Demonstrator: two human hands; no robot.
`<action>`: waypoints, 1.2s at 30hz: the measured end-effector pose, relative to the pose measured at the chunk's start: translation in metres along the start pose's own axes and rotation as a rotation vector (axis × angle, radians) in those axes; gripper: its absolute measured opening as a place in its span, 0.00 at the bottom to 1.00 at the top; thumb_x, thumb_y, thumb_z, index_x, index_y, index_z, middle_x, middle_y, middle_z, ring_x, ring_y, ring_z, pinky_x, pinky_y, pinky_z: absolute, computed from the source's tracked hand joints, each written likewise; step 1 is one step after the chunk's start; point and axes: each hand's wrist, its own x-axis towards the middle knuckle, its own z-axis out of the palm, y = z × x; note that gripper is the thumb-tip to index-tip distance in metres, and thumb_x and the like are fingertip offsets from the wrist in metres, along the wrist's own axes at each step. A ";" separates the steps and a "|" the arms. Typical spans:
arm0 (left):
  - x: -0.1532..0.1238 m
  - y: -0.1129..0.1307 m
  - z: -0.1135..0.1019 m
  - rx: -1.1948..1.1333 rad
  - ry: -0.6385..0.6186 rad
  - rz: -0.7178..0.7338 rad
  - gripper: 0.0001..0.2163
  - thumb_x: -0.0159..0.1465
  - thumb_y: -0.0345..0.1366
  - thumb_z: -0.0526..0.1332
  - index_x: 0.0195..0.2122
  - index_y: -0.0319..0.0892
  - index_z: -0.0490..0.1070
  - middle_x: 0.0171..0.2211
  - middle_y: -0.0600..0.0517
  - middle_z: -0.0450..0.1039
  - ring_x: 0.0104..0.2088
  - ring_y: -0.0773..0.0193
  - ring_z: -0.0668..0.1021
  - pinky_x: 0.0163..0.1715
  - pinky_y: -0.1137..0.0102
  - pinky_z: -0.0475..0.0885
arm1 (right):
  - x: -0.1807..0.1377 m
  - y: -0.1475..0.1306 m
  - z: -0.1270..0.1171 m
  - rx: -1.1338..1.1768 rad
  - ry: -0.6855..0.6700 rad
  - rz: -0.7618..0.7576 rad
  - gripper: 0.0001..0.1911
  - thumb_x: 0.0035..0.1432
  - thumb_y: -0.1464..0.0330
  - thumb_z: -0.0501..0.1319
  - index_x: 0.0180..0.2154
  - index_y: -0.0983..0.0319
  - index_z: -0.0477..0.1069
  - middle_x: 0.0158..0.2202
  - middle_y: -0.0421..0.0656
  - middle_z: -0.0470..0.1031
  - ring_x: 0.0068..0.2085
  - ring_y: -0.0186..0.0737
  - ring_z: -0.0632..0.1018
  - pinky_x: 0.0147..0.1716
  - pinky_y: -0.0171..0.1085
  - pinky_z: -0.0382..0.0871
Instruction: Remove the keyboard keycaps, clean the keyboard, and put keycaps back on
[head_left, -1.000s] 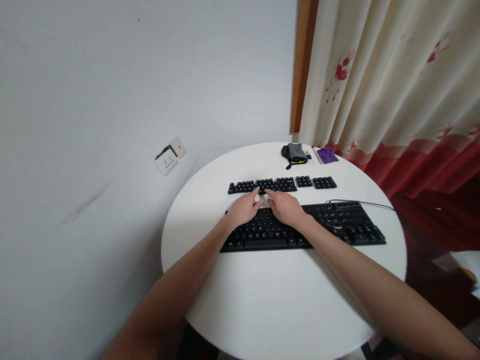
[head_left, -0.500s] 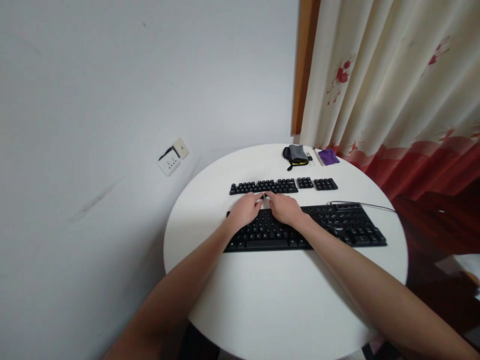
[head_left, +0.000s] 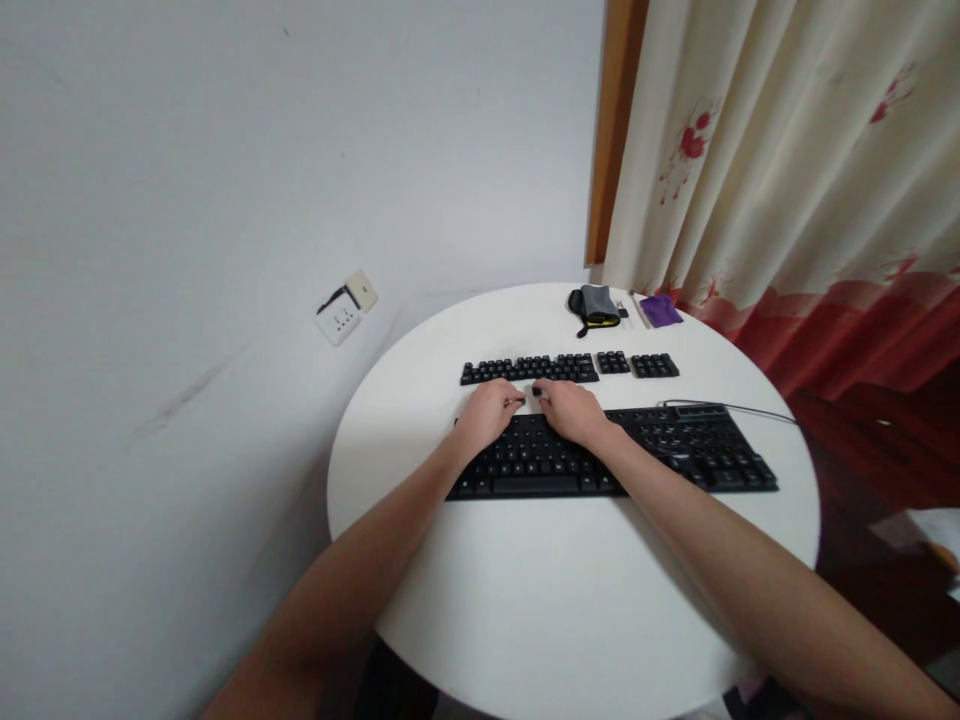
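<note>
My left hand (head_left: 486,415) is closed in a pinch above the upper left of the black keyboard (head_left: 540,486). A small dark piece shows at its fingertips, too small to name. My right hand (head_left: 571,408), just beside it, pinches a black keycap (head_left: 537,391). A gap separates the fingertips of both hands. Behind them lie rows of loose black keycaps (head_left: 525,371), with two smaller keycap groups, one in the middle (head_left: 613,363) and one on the right (head_left: 655,366). My hands and right forearm cover part of the keyboard.
The round white table (head_left: 570,590) stands by a wall with a socket (head_left: 338,319). At its far side lie a grey and black pouch (head_left: 598,305) and a purple cloth (head_left: 661,310). The keyboard's cable (head_left: 739,407) runs off the right edge. A curtain (head_left: 780,180) hangs behind.
My fingertips, close together around a dark piece before, have drawn apart. A dark piece now shows at each hand. The view has shifted slightly.
</note>
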 end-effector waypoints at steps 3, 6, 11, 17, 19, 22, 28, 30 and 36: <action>-0.001 0.000 -0.002 -0.033 -0.011 0.005 0.09 0.63 0.27 0.62 0.39 0.43 0.82 0.39 0.49 0.81 0.40 0.60 0.79 0.46 0.66 0.73 | 0.000 0.000 -0.002 0.011 0.010 0.010 0.15 0.66 0.69 0.53 0.51 0.57 0.72 0.49 0.48 0.78 0.49 0.46 0.77 0.44 0.39 0.67; -0.002 -0.001 -0.003 -0.060 -0.027 0.010 0.09 0.64 0.27 0.61 0.37 0.42 0.82 0.39 0.49 0.81 0.42 0.60 0.80 0.47 0.67 0.72 | 0.000 0.001 -0.004 0.020 0.015 0.020 0.12 0.66 0.68 0.55 0.47 0.58 0.74 0.47 0.46 0.79 0.48 0.45 0.77 0.44 0.38 0.67; -0.003 -0.001 -0.004 -0.089 -0.043 -0.027 0.08 0.63 0.28 0.62 0.35 0.43 0.82 0.39 0.49 0.82 0.41 0.60 0.81 0.45 0.67 0.73 | -0.001 0.003 -0.004 0.023 0.024 0.052 0.10 0.63 0.66 0.59 0.44 0.58 0.76 0.49 0.47 0.77 0.48 0.45 0.77 0.44 0.38 0.67; -0.004 0.011 -0.014 -0.141 0.003 -0.095 0.05 0.61 0.28 0.64 0.33 0.39 0.81 0.35 0.48 0.82 0.37 0.61 0.81 0.42 0.68 0.75 | -0.002 0.002 -0.009 0.016 0.023 0.066 0.12 0.65 0.66 0.57 0.43 0.62 0.78 0.47 0.51 0.78 0.48 0.47 0.77 0.47 0.40 0.67; -0.007 0.019 -0.020 -0.253 0.017 -0.143 0.04 0.60 0.28 0.65 0.34 0.39 0.81 0.35 0.48 0.81 0.36 0.62 0.81 0.41 0.69 0.76 | -0.004 0.002 -0.014 0.018 0.034 0.059 0.13 0.65 0.66 0.57 0.44 0.62 0.78 0.46 0.51 0.79 0.48 0.48 0.78 0.47 0.40 0.66; -0.015 0.032 -0.030 -0.487 -0.095 -0.200 0.04 0.58 0.29 0.66 0.34 0.39 0.80 0.32 0.49 0.82 0.34 0.63 0.82 0.40 0.69 0.77 | -0.014 0.006 -0.025 0.074 0.034 -0.008 0.13 0.66 0.65 0.57 0.41 0.61 0.80 0.42 0.49 0.81 0.45 0.46 0.79 0.45 0.38 0.66; -0.028 0.049 -0.036 -0.575 -0.356 -0.187 0.06 0.55 0.33 0.69 0.34 0.38 0.80 0.30 0.48 0.82 0.34 0.60 0.83 0.37 0.70 0.77 | -0.037 0.012 -0.044 0.274 -0.123 -0.190 0.10 0.61 0.67 0.61 0.37 0.61 0.81 0.35 0.45 0.82 0.37 0.40 0.79 0.37 0.34 0.66; -0.029 0.050 -0.035 -0.530 -0.404 -0.165 0.06 0.55 0.33 0.68 0.34 0.38 0.81 0.29 0.49 0.81 0.32 0.61 0.82 0.35 0.71 0.76 | -0.042 0.011 -0.047 0.297 -0.179 -0.236 0.09 0.60 0.68 0.61 0.36 0.61 0.81 0.34 0.44 0.82 0.34 0.39 0.78 0.35 0.34 0.65; -0.029 0.048 -0.034 -0.425 -0.424 -0.107 0.06 0.56 0.34 0.67 0.34 0.40 0.82 0.29 0.50 0.80 0.30 0.63 0.80 0.30 0.73 0.73 | -0.047 0.006 -0.047 0.320 -0.293 -0.290 0.09 0.58 0.70 0.61 0.34 0.61 0.82 0.32 0.43 0.82 0.33 0.39 0.78 0.34 0.34 0.65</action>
